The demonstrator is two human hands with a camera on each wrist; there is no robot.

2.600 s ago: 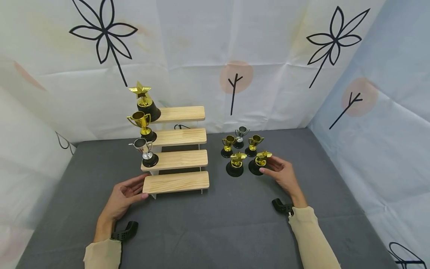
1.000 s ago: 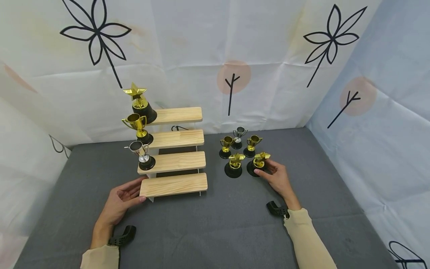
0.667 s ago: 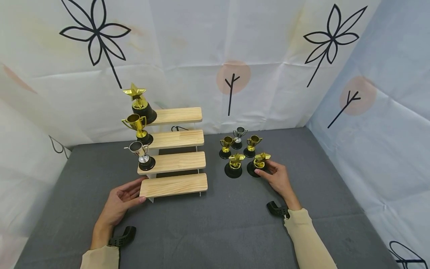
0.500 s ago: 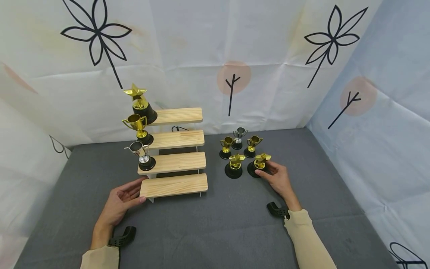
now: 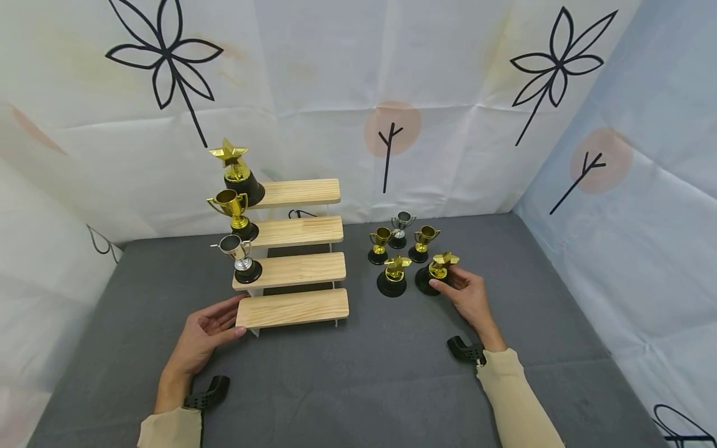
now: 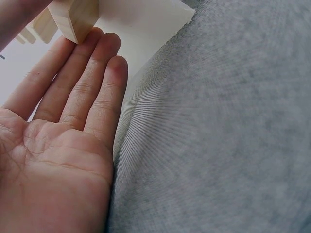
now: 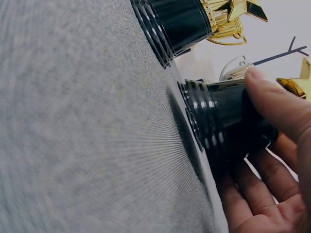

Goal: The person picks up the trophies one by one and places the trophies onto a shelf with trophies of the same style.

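Observation:
In the head view my left hand [image 5: 203, 339] rests at the left end of the lowest board of a four-step wooden display stand [image 5: 294, 309]. Its straight fingers touch the board's end in the left wrist view [image 6: 77, 22], the thumb lying toward the front. My right hand [image 5: 470, 300] grips the black base of a gold star trophy [image 5: 442, 264], thumb on the near side, fingers on the far side. That trophy tilts slightly to the right, its base [image 7: 233, 116] close to the cloth; whether it still touches cannot be told.
A second star trophy [image 5: 394, 274] stands left of the gripped one. Behind are two small gold cups [image 5: 381, 239] and a silver cup [image 5: 402, 225]. On the stand's left side stand a large star trophy [image 5: 238, 171], gold cup [image 5: 232, 208] and silver cup [image 5: 241, 255].
The star trophy in my right hand has tipped a little to the right, after standing upright. My left hand keeps its place at the stand; the whole view has shifted slightly.

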